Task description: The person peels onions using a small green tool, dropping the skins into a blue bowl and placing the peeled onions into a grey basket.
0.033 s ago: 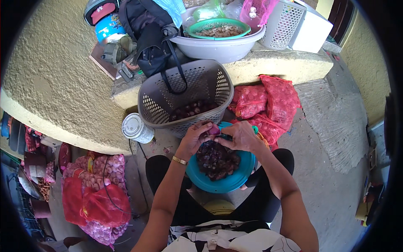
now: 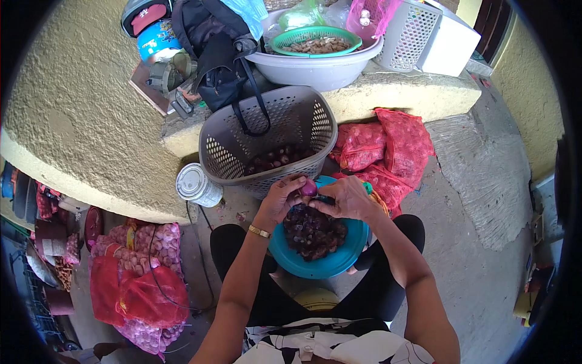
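My left hand, with a gold watch at its wrist, pinches a small purple-red onion by its side. Close against the onion, my right hand is closed on a small dark tool. Its fingers cover most of it, so I cannot tell the kind. Both hands are above the far part of a blue-green basin between my knees. Dark purple onion skins or pieces are heaped in that basin. Just beyond my hands, a grey perforated basket has dark red onions at its bottom.
Red mesh sacks lie right of the basket. To its left stands a white can. More filled net sacks sit at left by a cable. A grey tub and a black bag rest on the ledge.
The onion has turned slightly in my left fingers, showing a smoother purple side. My right fingers and the dark tool have shifted a little, and less of the tool shows.
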A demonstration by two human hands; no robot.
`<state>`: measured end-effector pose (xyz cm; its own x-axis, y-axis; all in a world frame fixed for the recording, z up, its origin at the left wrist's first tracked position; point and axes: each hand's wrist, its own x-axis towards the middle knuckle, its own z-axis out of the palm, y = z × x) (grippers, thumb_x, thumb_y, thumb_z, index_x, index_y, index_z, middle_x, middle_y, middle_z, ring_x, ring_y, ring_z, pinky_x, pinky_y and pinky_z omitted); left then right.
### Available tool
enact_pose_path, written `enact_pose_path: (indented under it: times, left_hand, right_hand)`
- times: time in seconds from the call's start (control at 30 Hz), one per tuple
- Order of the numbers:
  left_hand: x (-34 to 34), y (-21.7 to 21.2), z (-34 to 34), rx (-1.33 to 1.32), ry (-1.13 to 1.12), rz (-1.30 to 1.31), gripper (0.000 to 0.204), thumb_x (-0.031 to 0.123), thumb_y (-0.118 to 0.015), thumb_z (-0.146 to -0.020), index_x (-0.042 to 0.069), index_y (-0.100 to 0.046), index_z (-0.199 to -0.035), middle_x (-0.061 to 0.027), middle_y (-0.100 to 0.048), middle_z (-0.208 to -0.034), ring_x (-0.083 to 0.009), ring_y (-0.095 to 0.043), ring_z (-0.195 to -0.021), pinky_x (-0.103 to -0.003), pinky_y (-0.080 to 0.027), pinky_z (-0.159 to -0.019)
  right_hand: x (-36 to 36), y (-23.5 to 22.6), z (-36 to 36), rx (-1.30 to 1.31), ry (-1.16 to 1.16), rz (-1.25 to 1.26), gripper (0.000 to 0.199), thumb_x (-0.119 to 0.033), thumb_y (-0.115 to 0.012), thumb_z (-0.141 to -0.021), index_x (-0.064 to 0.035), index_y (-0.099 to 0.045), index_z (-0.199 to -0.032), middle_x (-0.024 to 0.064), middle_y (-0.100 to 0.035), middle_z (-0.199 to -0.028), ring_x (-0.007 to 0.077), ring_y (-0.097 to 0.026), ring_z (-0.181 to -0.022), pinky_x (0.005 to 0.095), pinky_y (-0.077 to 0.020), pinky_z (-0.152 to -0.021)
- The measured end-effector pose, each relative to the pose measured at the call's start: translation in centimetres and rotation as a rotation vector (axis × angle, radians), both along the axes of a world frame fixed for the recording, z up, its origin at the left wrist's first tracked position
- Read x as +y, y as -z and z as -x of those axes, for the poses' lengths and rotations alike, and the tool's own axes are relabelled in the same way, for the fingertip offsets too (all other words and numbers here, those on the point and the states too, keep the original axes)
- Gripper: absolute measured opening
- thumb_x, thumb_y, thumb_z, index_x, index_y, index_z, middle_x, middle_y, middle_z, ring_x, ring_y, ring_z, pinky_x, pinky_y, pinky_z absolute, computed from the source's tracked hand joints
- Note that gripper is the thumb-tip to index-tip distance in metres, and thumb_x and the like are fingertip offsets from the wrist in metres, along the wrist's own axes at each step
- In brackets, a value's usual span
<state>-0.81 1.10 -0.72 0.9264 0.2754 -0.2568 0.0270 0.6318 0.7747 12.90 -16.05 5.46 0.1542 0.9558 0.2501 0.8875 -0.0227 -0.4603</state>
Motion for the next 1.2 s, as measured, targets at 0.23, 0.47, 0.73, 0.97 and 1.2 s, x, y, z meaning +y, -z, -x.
enact_pose_path:
  times: [0.23, 0.47, 0.73, 0.97, 1.2]
  left_hand:
    - [0.1, -0.2, 0.0, 0.032, -0.141, 0.134, 0.029, 0.026, -0.061, -0.096, 0.006, -0.061, -0.116, -0.0089, -0.066, -0.106, -0.0183, -0.065, -0.096, -0.04, -0.058, -0.084]
    - [0.5, 0.0, 0.1, -0.022, -0.08, 0.189, 0.039, 0.034, -0.06, -0.096, 0.006, -0.058, -0.122, -0.0091, -0.063, -0.112, -0.0201, -0.064, -0.1, -0.043, -0.057, -0.089]
    - [0.1, -0.8, 0.1, -0.026, -0.019, 0.127, 0.041, 0.037, -0.059, -0.096, 0.005, -0.057, -0.123, -0.0067, -0.062, -0.112, -0.0169, -0.064, -0.099, -0.04, -0.056, -0.091]
    - [-0.6, -1.4, 0.2, -0.002, 0.022, 0.128, 0.05, 0.045, -0.053, -0.097, 0.002, -0.057, -0.121, -0.0075, -0.065, -0.099, -0.0164, -0.066, -0.089, -0.041, -0.06, -0.084]
    - [-0.5, -1.0, 0.5, 0.017, 0.019, 0.098, 0.049, 0.047, -0.052, -0.097, 0.002, -0.06, -0.115, -0.0028, -0.064, -0.083, -0.0132, -0.067, -0.078, -0.04, -0.061, -0.08]
  right_hand:
    - [-0.7, 0.6, 0.2, -0.04, -0.151, 0.045, 0.039, -0.048, -0.072, -0.079, -0.0119, -0.063, -0.067, 0.012, -0.051, -0.052, 0.0346, -0.055, -0.051, 0.0432, -0.0376, -0.048]
    - [-0.6, 0.1, 0.3, -0.03, -0.159, 0.189, 0.036, -0.042, -0.077, -0.073, -0.008, -0.069, -0.079, 0.0127, -0.058, -0.059, 0.0343, -0.06, -0.06, 0.0433, -0.0437, -0.057]
    - [-0.7, 1.4, -0.5, 0.076, -0.18, 0.101, 0.029, -0.03, -0.078, -0.074, -0.0068, -0.063, -0.082, 0.0122, -0.06, -0.066, 0.0331, -0.061, -0.064, 0.043, -0.0428, -0.056]
    - [0.1, 0.8, -0.6, 0.134, 0.114, -0.144, 0.037, -0.035, -0.076, -0.076, -0.0045, -0.056, -0.084, 0.0143, -0.061, -0.071, 0.0375, -0.062, -0.068, 0.0448, -0.0458, -0.056]
    - [0.9, 1.4, -0.2, 0.146, 0.116, -0.156, 0.037, -0.035, -0.075, -0.077, -0.0041, -0.056, -0.084, 0.016, -0.061, -0.069, 0.0383, -0.062, -0.066, 0.045, -0.0457, -0.055]
